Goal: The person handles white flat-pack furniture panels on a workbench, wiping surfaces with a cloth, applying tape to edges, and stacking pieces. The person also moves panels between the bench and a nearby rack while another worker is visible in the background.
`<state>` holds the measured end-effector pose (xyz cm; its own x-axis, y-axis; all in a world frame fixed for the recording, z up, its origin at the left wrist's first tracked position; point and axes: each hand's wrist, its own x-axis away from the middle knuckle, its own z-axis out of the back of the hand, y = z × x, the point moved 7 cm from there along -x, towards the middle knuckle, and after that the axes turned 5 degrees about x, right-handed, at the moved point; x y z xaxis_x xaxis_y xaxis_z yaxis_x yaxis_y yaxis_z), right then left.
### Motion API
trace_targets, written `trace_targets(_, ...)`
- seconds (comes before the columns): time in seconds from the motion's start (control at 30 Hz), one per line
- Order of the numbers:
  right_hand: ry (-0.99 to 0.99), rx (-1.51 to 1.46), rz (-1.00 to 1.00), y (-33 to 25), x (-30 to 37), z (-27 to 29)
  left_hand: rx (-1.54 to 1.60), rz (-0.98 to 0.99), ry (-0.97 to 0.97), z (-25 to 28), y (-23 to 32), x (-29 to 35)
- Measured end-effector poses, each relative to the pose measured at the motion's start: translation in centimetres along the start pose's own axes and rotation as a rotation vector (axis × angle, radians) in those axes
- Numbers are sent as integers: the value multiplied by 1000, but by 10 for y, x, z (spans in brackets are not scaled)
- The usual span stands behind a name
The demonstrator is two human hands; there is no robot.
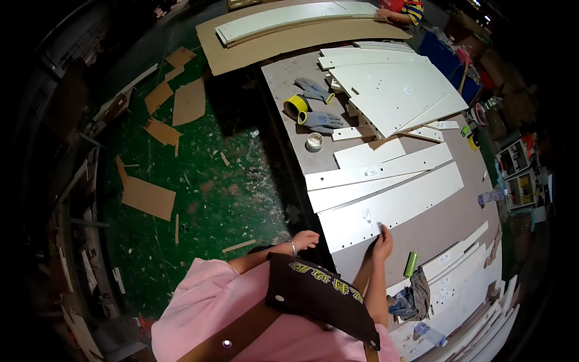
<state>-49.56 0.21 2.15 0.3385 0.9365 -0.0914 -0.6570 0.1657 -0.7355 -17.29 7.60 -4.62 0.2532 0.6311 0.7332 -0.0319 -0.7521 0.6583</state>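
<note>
Drilled white panel point(401, 200) lay on table point(434, 226). Right hand point(383, 245) was at its near edge, left hand point(306, 239) near its left end; neither grip was discernible

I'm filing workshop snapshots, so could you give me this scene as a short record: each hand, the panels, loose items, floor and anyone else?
Left hand: beside the table, left side; contents unclear
Right hand: at the near edge of the holed white panel; grip unclear
Panel stack: white, farther up the table
Loose items: gray gloves, green cylinder, crumpled cloth
Floor: green, cardboard pieces scattered
Co-worker: hand at the far long white boards
</note>
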Motion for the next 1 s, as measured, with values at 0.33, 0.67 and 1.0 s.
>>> trace_targets(0.33, 168, 13, -159, 10, 76, 9, 45, 71, 36, 128, -48, 20)
trace_targets(0.67, 109, -190, -48, -212, 38, -100, 25, -324, 249, 301, 0, -18)
trace_targets(1.0, -670, -602, 213, -486, 16, -378, 114, -552, 315, 484, 159, 40)
